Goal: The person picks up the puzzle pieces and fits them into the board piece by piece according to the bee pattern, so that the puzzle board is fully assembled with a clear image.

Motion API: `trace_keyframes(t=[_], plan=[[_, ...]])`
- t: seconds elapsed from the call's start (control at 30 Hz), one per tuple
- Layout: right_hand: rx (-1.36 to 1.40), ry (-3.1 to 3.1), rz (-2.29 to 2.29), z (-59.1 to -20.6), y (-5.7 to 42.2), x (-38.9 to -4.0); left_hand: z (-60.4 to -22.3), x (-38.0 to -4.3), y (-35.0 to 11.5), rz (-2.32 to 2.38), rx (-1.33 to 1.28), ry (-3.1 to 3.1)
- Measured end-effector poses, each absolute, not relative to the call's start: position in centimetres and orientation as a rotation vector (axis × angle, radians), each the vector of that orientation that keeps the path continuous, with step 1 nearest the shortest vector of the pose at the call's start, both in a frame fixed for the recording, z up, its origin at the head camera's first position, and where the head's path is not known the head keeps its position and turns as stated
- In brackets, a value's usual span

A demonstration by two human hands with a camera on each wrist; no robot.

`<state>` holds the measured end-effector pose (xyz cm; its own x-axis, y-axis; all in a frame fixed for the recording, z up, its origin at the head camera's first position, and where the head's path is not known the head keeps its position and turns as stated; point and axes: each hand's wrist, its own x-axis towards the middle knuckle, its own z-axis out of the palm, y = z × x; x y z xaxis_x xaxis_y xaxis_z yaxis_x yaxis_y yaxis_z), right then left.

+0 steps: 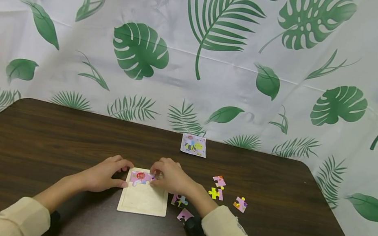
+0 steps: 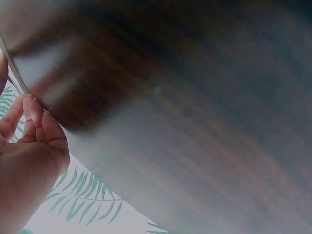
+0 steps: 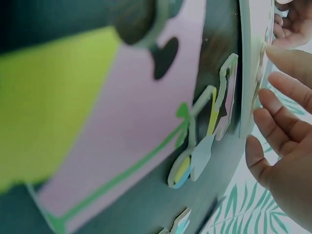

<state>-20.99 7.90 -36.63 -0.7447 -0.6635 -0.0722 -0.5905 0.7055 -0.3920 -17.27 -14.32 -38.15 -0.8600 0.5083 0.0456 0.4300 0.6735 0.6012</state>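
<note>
In the head view, the left hand holds the left edge of the tray on the bench, thumb and finger parted, while the right hand arches over its upper right beside pieces set along the top; loose pieces lie to the right. The left wrist view shows bent fingers touching the tray's edge. In the right wrist view the fingers bend over the tray; whether that grip holds a piece, I cannot tell.
</note>
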Motion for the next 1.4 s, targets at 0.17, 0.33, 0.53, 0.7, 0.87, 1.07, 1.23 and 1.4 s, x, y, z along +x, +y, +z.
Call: trace_keyframes(t=[0.17,0.33,0.53,0.7,0.87,1.07,1.23,1.4], plan=[[-1.039,2.694,-0.517,-36.6,8.1,-21.0,-38.1,-17.3,-14.3,0.942,0.774,2.76],[-1.036,2.691,-0.503,-36.4,8.1,-20.8,-38.1,-17.3,-14.3,0.943,0.781,2.761],[-1.041,2.688,-0.509,-36.4,8.1,-20.8,-38.2,-17.2,-14.3,0.943,0.784,2.766],[-1.053,2.678,-0.518,-36.5,8.3,-20.9,-38.1,-17.2,-14.4,0.948,0.785,2.764],[-1.082,2.663,-0.53,-36.2,8.6,-20.9,-38.1,-17.1,-14.3,0.952,0.779,2.756],[-1.145,2.64,-0.583,-36.0,9.2,-21.0,-38.0,-17.0,-14.3,0.954,0.764,2.75],[-1.124,2.599,-0.645,-35.5,10.0,-21.0,-38.0,-17.1,-14.2,0.948,0.764,2.753],[-1.094,2.581,-0.689,-35.2,11.0,-21.3,-38.1,-17.1,-14.2,0.942,0.75,2.752]])
